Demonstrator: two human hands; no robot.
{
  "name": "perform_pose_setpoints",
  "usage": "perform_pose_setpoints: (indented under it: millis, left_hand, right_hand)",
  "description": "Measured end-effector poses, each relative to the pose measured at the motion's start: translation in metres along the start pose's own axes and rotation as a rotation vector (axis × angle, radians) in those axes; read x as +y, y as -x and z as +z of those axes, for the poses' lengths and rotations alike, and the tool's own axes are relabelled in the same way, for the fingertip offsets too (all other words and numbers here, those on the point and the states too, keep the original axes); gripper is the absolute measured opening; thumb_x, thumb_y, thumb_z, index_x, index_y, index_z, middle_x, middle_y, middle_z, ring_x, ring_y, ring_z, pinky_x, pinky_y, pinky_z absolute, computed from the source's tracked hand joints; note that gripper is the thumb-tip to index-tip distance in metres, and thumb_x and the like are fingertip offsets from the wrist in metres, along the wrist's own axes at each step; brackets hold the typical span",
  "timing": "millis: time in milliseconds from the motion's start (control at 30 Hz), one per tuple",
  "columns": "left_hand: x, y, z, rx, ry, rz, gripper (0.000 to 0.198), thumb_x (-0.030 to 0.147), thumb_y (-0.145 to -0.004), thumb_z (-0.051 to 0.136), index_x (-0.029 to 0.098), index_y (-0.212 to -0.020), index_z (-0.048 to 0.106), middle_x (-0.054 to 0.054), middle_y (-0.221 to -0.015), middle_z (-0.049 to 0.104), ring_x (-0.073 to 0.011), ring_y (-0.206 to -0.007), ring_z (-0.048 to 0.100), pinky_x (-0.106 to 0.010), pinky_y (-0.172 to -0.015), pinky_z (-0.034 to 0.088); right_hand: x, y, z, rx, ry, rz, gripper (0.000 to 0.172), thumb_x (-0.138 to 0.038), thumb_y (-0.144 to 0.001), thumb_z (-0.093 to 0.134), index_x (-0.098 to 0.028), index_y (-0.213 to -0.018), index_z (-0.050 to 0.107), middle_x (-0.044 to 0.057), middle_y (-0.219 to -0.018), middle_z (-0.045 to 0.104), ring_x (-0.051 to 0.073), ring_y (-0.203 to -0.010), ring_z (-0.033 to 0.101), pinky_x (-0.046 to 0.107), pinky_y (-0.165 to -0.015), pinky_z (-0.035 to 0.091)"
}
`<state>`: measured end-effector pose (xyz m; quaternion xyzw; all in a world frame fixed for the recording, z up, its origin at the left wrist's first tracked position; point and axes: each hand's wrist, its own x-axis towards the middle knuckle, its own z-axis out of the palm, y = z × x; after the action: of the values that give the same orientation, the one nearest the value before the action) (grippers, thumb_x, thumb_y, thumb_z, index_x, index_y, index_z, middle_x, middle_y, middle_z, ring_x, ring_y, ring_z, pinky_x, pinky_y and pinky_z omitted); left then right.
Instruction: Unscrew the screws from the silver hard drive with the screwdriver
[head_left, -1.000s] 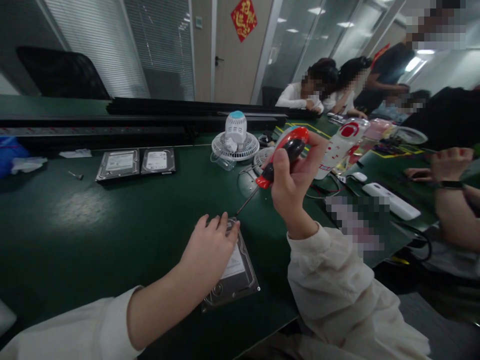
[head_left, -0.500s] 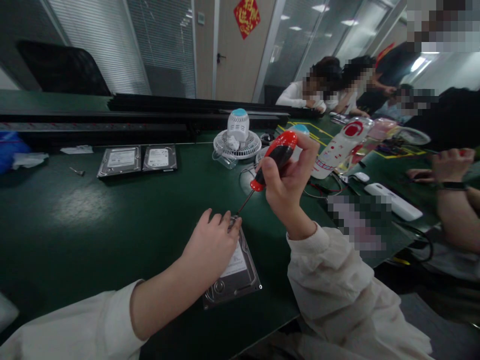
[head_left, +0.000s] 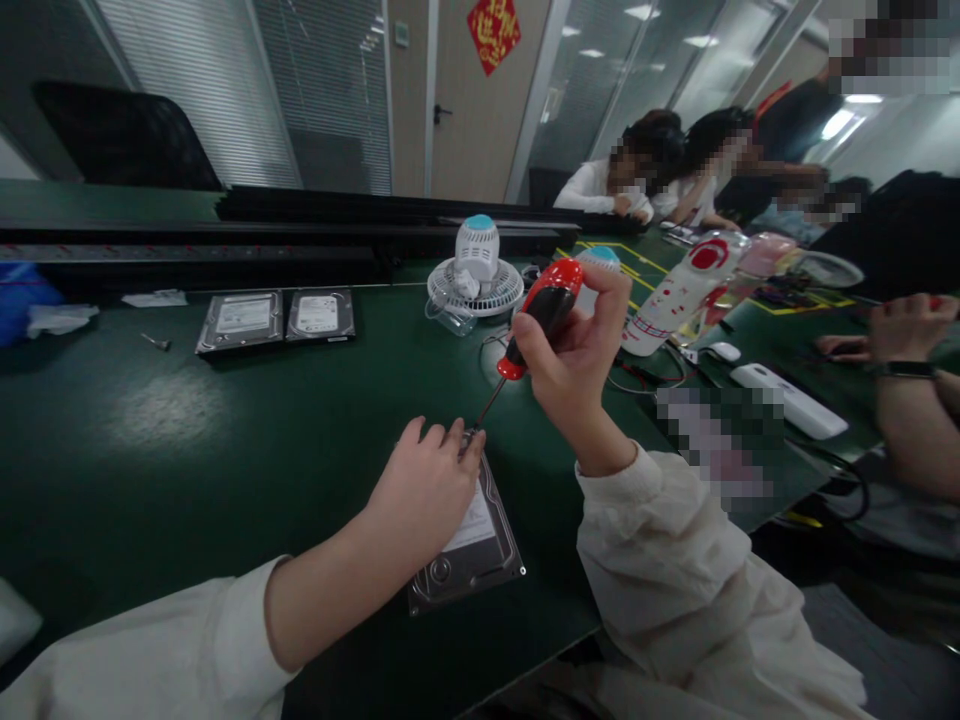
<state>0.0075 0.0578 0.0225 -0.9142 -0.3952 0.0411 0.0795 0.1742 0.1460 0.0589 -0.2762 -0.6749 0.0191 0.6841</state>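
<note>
My right hand (head_left: pixel 574 345) is closed round the red-and-black handle of a screwdriver (head_left: pixel 547 305). The thin shaft slants down to the far end of a hard drive (head_left: pixel 472 570), where fingers partly hide its tip. That drive lies on the green tabletop, a white label on its upper face. Over its left and far part rests my left hand (head_left: pixel 427 490), palm down with fingers spread; its thumb and index finger sit either side of the screwdriver's tip. Whether a screw is under the tip I cannot tell.
Two more hard drives (head_left: pixel 238 318) lie side by side at the back left, near a small metal piece (head_left: pixel 156 342). Behind my hands stands a white fan (head_left: pixel 477 275). A bottle (head_left: pixel 682 295), cables and a white oblong device (head_left: pixel 791 400) are at right, beside another person's arm (head_left: pixel 911 420).
My right hand and the screwdriver handle have shifted slightly left, with the tip still at the drive's far end. My left hand has hardly moved.
</note>
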Motion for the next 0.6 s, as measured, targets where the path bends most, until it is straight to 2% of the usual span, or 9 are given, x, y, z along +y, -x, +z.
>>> perform_pose_setpoints:
  millis: [100,200,333,500,600]
  left_hand:
    - [-0.001,0.000,0.003,0.041,0.013,0.004,0.054,0.019,-0.103,0.041,0.008,-0.155,0.051,-0.024,-0.155,0.055,-0.0398,-0.125,0.066,-0.061,-0.106,0.046]
    - [-0.002,0.000,0.006,0.084,0.027,0.009,0.053,0.022,-0.103,0.042,0.008,-0.153,0.054,-0.023,-0.154,0.057,-0.0395,-0.124,0.066,-0.061,-0.106,0.046]
    - [-0.003,0.001,0.005,0.088,0.035,0.017,0.053,0.023,-0.104,0.041,0.007,-0.152,0.054,-0.023,-0.153,0.058,-0.0390,-0.124,0.066,-0.061,-0.106,0.046]
    - [-0.003,-0.001,0.007,0.080,0.034,0.016,0.053,0.025,-0.104,0.042,0.007,-0.153,0.054,-0.023,-0.153,0.058,-0.0390,-0.123,0.066,-0.062,-0.106,0.045]
    - [-0.002,-0.001,0.009,0.086,0.032,0.011,0.053,0.025,-0.105,0.041,0.008,-0.153,0.054,-0.023,-0.153,0.059,-0.0381,-0.123,0.066,-0.061,-0.107,0.045]
  right_hand:
    - [-0.007,-0.004,-0.004,-0.055,-0.030,0.085,0.040,-0.044,-0.083,0.079,-0.032,-0.112,0.053,-0.002,-0.099,0.059,0.011,-0.077,0.062,0.023,-0.061,0.052]
    - [-0.012,-0.009,-0.011,-0.131,-0.015,0.159,0.045,-0.042,-0.079,0.083,-0.031,-0.114,0.058,-0.001,-0.103,0.064,0.013,-0.083,0.065,0.025,-0.064,0.056]
    - [-0.017,-0.013,-0.020,-0.264,0.050,0.206,0.045,-0.040,-0.085,0.076,-0.030,-0.126,0.060,0.002,-0.111,0.069,0.015,-0.088,0.069,0.025,-0.064,0.057]
    - [-0.019,-0.014,-0.022,-0.317,0.074,0.160,0.059,-0.029,-0.092,0.062,-0.038,-0.148,0.043,0.003,-0.123,0.069,0.018,-0.098,0.070,0.028,-0.069,0.059]
    - [-0.018,-0.015,-0.021,-0.320,0.165,0.095,0.060,-0.032,-0.087,0.074,-0.037,-0.143,0.052,0.003,-0.139,0.063,0.018,-0.097,0.069,0.033,-0.078,0.061]
